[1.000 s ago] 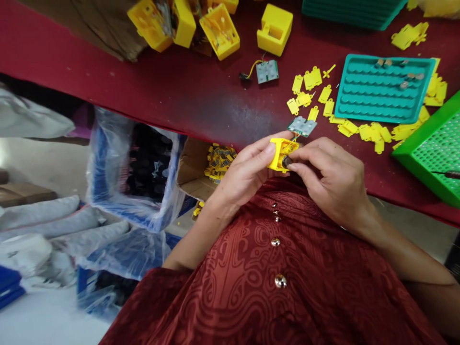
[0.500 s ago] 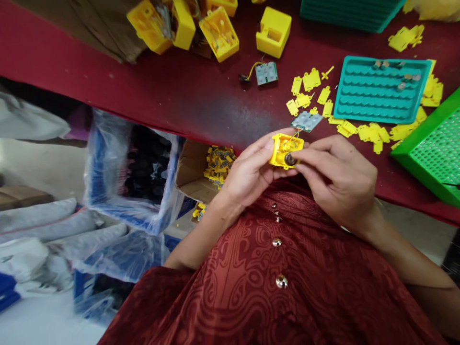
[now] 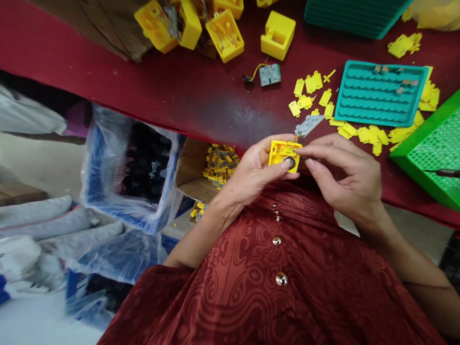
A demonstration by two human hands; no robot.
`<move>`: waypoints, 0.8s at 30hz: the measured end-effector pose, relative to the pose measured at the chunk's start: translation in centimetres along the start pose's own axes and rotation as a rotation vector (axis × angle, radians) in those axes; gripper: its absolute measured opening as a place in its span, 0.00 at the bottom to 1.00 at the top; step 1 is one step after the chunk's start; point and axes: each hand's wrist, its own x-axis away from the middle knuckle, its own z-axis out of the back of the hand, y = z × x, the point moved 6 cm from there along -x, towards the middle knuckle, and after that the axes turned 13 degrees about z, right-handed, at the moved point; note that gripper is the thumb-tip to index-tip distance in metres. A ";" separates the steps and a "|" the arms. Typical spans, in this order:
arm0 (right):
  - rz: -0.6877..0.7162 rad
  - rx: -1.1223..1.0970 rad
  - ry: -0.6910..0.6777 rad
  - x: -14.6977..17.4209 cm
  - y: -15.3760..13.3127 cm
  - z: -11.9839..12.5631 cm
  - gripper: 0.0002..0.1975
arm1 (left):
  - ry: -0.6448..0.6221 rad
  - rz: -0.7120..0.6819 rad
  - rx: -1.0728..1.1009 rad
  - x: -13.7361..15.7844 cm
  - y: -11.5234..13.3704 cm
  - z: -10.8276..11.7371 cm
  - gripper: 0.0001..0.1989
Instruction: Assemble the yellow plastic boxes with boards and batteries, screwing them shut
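Note:
My left hand (image 3: 253, 165) is closed around a small open yellow plastic housing (image 3: 273, 155), its thumb lying on a dark round disc (image 3: 289, 161) with a silvery rim inside. Thin wires run from the housing's interior to a grey circuit board (image 3: 309, 125), which hangs out past the top right corner. My right hand (image 3: 345, 175) is at the housing's right side. Its index fingertip touches or nearly touches the right edge by the wires, and the thumb stands a little apart with nothing visible between them.
On the red table, small yellow plates (image 3: 314, 82) lie around a teal ribbed tray (image 3: 381, 117) holding a few small metal parts. A green perforated basket (image 3: 431, 143) stands at right. Further back are larger yellow boxes (image 3: 278, 36) and another wired board (image 3: 270, 74). A carton (image 3: 194, 167) sits below left.
My right fingers have come off the dark disc and moved up to the housing's right edge. My left thumb has moved onto the disc. The circuit board has tilted more steeply.

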 end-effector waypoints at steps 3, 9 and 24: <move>-0.050 0.037 0.050 0.1 0.1 0.3 0.12 | -0.004 0.014 0.008 0.0 -0.3 -0.3 0.26; -0.089 0.046 0.157 0.6 -0.3 0.4 0.08 | -0.002 -0.015 0.027 0.0 -0.3 -0.5 0.27; -0.763 -0.588 0.055 -1.3 3.8 0.3 0.26 | 0.075 -0.172 -0.220 0.5 0.8 -0.2 0.22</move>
